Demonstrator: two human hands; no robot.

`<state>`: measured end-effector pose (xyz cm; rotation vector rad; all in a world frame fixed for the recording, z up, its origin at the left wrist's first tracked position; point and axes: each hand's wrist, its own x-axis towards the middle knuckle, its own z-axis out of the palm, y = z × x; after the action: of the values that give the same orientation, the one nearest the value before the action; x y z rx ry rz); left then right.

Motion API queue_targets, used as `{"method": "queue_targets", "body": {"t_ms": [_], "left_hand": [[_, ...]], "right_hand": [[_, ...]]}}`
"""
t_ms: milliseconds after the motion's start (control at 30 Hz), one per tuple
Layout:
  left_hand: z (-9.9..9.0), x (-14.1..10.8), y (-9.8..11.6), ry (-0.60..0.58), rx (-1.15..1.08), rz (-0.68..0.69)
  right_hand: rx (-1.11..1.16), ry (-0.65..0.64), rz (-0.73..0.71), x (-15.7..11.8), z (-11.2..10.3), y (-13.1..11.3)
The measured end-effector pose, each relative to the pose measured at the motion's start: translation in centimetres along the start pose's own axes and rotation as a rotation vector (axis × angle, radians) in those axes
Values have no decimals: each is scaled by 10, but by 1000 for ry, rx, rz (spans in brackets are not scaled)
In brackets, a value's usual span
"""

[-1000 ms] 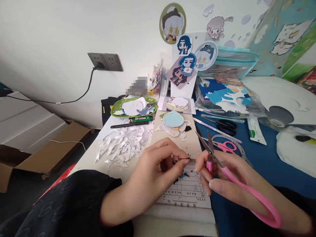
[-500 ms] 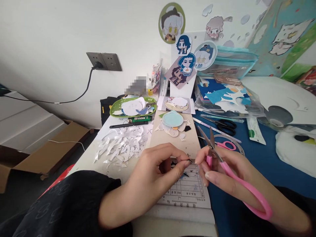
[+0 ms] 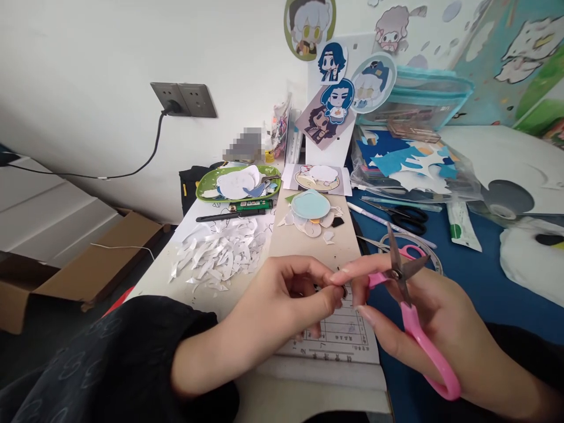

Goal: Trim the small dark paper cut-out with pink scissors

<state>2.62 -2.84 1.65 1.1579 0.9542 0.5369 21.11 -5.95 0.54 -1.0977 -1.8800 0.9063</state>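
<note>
My left hand (image 3: 291, 299) pinches a small dark piece (image 3: 343, 291) between thumb and fingertips; most of it is hidden, so its kind is unclear. Close beside it, my right hand (image 3: 423, 305) has pink-handled scissors (image 3: 423, 341) hooked on its fingers, the blades parted and pointing up and away. The right index fingertip reaches the left fingertips at the dark piece. Beneath both hands lies an open printed booklet (image 3: 339, 338) with a ruled table, partly covered by the left hand.
White paper scraps (image 3: 220, 252) are heaped at left, near a green tray (image 3: 207, 187) of cutouts. A light-blue paper cutout (image 3: 311, 205) tops a small pile. Black-handled scissors (image 3: 409, 219), a tape-like ring and a white tube (image 3: 463, 226) lie on the blue surface at right.
My right index finger has come over to the left fingertips. The pink scissors have swung so their blades spread wider and point more upright. The view has shifted slightly.
</note>
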Motion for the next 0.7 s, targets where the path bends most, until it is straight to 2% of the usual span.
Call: {"method": "queue_targets", "body": {"t_ms": [100,167,233,267,400,567,700], "left_hand": [[0,0,1,-8,-28,-6],[-1,1,0,-3,-60,0],[-1,1,0,15,-82,6],[-2,1,0,29,-89,11],[-2,2,-1,67,-103,64],[-2,-1,-3,79,-136,121],[0,-2,-2,69,-146,146]], "right_hand": [[14,6,-5,-1,0,0],[47,53,9,-2,-2,-1],[103,77,100,-3,-4,-2],[134,56,175,-3,-4,-3],[284,-202,400,-2,-2,-6],[394,-324,443,0,3,-8],[369,-341,438,0,3,-11]]}}
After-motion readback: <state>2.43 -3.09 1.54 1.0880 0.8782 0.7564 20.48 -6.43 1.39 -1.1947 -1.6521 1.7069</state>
